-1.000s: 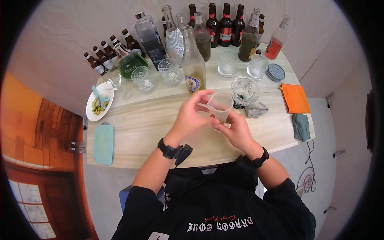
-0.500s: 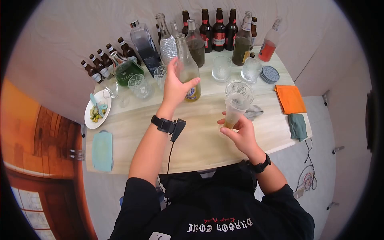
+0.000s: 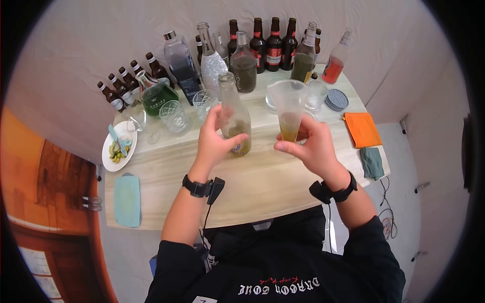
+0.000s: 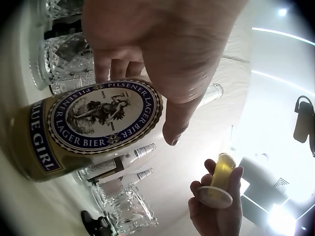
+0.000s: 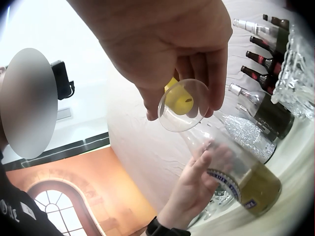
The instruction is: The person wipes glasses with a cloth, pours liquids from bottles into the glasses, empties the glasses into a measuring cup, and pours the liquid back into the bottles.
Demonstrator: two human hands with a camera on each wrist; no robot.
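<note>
My left hand (image 3: 214,139) grips a clear beer bottle (image 3: 235,112) around its body, fingers behind and thumb across the front. The left wrist view shows its blue and white oval label (image 4: 106,115); greenish-yellow liquid fills the lower part. To the right, my right hand (image 3: 317,144) holds a tall, flared, footed beer glass (image 3: 288,101) upright by its narrow lower part. Yellow liquid (image 4: 224,172) sits low in the glass, and the round foot (image 4: 214,196) shows beneath the fingers. The glass is raised beside the bottle, mouth up.
Cut-glass tumblers (image 3: 175,118) and many bottles line the back, among them a green decanter (image 3: 159,98). A footed glass bowl (image 4: 129,209) stands near the right hand. A white plate (image 3: 107,146) and blue-green board (image 3: 127,199) lie left; folded orange cloth (image 3: 362,130) lies right.
My left hand has left the beer glass, reached the beer bottle and brought it closer to me. My right hand has moved right with the glass and raised it.
</note>
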